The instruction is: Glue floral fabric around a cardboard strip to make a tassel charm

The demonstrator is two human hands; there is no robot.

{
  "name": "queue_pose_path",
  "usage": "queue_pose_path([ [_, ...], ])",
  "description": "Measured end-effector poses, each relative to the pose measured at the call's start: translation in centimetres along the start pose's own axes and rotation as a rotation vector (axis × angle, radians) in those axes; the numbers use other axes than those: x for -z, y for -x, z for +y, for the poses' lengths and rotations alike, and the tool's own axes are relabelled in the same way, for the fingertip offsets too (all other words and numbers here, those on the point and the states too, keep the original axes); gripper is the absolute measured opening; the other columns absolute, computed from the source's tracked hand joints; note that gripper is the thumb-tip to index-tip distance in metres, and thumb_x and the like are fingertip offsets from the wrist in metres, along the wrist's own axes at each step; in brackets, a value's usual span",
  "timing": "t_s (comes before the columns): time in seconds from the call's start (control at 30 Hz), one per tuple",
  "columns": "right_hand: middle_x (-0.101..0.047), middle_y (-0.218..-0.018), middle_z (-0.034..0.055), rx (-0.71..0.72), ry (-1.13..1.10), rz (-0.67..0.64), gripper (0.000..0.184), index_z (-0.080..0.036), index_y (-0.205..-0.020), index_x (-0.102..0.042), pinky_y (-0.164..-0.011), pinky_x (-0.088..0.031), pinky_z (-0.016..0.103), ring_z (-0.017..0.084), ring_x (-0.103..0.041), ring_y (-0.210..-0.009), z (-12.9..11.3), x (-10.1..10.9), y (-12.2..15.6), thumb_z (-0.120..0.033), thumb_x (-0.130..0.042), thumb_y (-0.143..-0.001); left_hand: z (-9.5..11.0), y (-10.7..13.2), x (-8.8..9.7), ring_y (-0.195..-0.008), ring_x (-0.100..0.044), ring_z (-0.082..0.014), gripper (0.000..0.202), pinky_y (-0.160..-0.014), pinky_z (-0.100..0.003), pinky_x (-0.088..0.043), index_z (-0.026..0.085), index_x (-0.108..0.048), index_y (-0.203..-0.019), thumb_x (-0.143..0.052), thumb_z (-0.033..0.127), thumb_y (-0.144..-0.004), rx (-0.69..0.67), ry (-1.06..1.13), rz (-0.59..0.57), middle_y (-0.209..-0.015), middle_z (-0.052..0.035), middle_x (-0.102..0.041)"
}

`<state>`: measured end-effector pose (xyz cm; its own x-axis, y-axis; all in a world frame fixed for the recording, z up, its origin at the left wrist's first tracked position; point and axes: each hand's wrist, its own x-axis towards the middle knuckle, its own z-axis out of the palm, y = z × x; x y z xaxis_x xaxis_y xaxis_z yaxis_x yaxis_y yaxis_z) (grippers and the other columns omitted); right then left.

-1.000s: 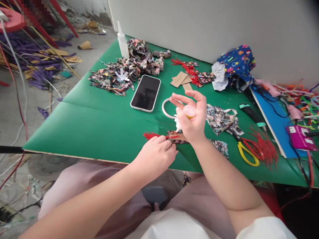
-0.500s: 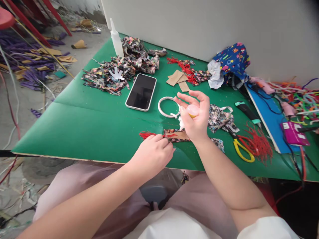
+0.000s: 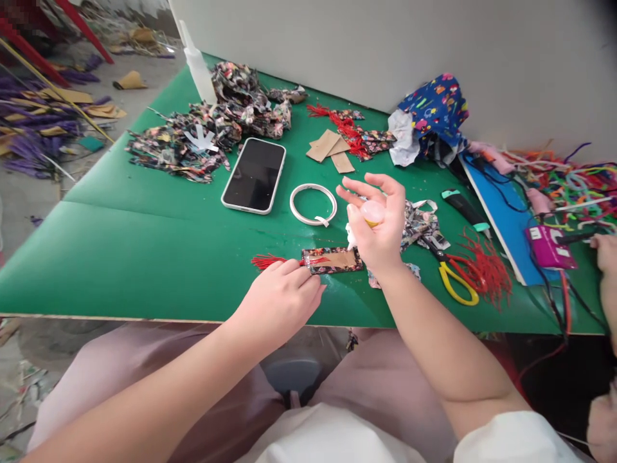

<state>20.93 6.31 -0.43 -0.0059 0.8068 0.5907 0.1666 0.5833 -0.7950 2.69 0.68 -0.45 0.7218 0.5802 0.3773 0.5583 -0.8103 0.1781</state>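
A cardboard strip edged with dark floral cloth, a bookmark by its look (image 3: 337, 260), lies flat on the green table. Its red tassel (image 3: 266, 261) sticks out to the left. My left hand (image 3: 286, 292) is closed at the tassel end, pressing it down; the fingertips are partly hidden. Over the strip's right end, my right hand (image 3: 380, 231) grips a small squeeze bottle (image 3: 373, 212) with a pinkish, rounded base. Its white tip points down close to the cardboard; I cannot tell whether it touches. Two fingers of that hand stay raised.
A phone (image 3: 254, 175), a tape roll (image 3: 313, 204) and cardboard pieces (image 3: 329, 149) lie beyond my hands. Floral scraps (image 3: 173, 148) and a clear bottle (image 3: 198, 71) stand back left. Yellow-handled scissors (image 3: 457, 286) and red threads (image 3: 489, 267) are right. Another person's hand (image 3: 608, 270) shows far right.
The view has shifted, so the table things appear further left. Another person's hand has come in at the right edge. My hands keep their hold, and more of the strip's right end shows.
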Motion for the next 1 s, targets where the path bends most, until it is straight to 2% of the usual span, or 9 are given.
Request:
queue_pose_path([
  [0.27, -0.056, -0.115, 0.0011, 0.009, 0.029, 0.049, 0.036, -0.033, -0.116, -0.041, -0.102, -0.044, 0.049, 0.02, -0.057, -0.114, 0.1, 0.9, -0.2, -0.025, -0.056, -0.084, 0.1, -0.1, 0.0, -0.062, -0.057, -0.0167, 0.021, -0.061, -0.03, -0.046, 0.014, -0.068, -0.079, -0.049, 0.019, -0.087, -0.003, -0.007, 0.019, -0.059, -0.0026, -0.061],
  [0.7, -0.058, -0.112, 0.0016, 0.004, 0.06, 0.06, 0.037, -0.031, -0.115, -0.042, -0.101, -0.045, 0.05, 0.021, -0.058, -0.111, 0.4, 1.5, -0.1, -0.024, -0.058, -0.083, 0.2, -0.1, 0.0, -0.061, -0.054, -0.0164, 0.021, -0.06, -0.03, -0.046, 0.016, -0.067, -0.078, -0.049, 0.019, -0.087, -0.016, -0.047, 0.032, -0.06, -0.0033, -0.06],
  [0.77, -0.058, -0.112, 0.0017, 0.002, 0.05, 0.053, 0.037, -0.031, -0.115, -0.042, -0.102, -0.045, 0.05, 0.02, -0.059, -0.111, 0.4, 1.4, 0.0, -0.023, -0.059, -0.083, 0.4, -0.1, 0.0, -0.063, -0.055, -0.0168, 0.019, -0.062, -0.03, -0.047, 0.016, -0.067, -0.077, -0.05, 0.018, -0.085, -0.021, -0.041, 0.036, -0.065, -0.0041, -0.063],
  [0.93, -0.059, -0.113, 0.0023, 0.011, 0.074, 0.021, 0.037, -0.031, -0.116, -0.041, -0.102, -0.045, 0.05, 0.02, -0.06, -0.108, 0.1, 1.3, 0.1, -0.023, -0.058, -0.084, 1.0, 0.1, -0.4, -0.094, -0.06, -0.023, 0.014, -0.076, -0.035, -0.049, 0.016, -0.067, -0.083, -0.053, 0.017, -0.084, -0.032, -0.005, 0.092, -0.098, -0.008, -0.069],
  [1.0, -0.059, -0.114, 0.0023, 0.012, 0.096, 0.001, 0.037, -0.032, -0.116, -0.041, -0.1, -0.046, 0.05, 0.02, -0.06, -0.107, -0.1, 1.2, 0.2, -0.024, -0.057, -0.084, 1.1, 0.2, -0.7, -0.098, -0.06, -0.0232, 0.015, -0.078, -0.035, -0.049, 0.016, -0.066, -0.085, -0.051, 0.017, -0.085, -0.054, 0.002, 0.089, -0.102, -0.0087, -0.068],
])
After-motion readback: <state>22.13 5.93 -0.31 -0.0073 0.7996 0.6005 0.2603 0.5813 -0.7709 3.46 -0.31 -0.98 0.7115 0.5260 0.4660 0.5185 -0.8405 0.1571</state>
